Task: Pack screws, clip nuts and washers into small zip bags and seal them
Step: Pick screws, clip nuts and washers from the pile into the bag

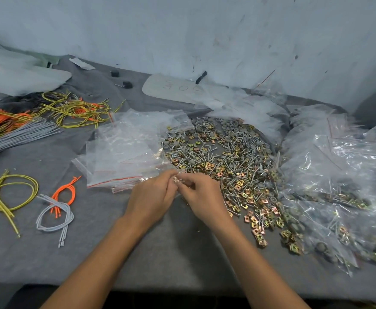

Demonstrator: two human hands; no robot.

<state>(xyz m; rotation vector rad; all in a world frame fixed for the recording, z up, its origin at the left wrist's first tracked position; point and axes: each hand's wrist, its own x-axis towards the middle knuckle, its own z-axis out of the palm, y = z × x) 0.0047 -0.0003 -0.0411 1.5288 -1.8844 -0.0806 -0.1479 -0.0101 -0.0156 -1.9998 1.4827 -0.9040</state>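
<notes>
My fingers (169, 179) cover most of the small clear plastic zip bag (178, 179) they pinch; I can't tell its contents.

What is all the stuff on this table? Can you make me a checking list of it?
Surface: grey cloth covers the table.
Job's things: loose pile of screws, nuts and washers; empty bags stacked to its left; filled bags heaped to its right; one small bag between the hands.
Clutter: two black knobs and a white card near the wall.
Grippers: left hand and right hand both pinch the small bag.
Cables: yellow cords, orange cords and grey cords lie at left; more bundles behind.
Surroundings: scuffed pale wall.
</notes>
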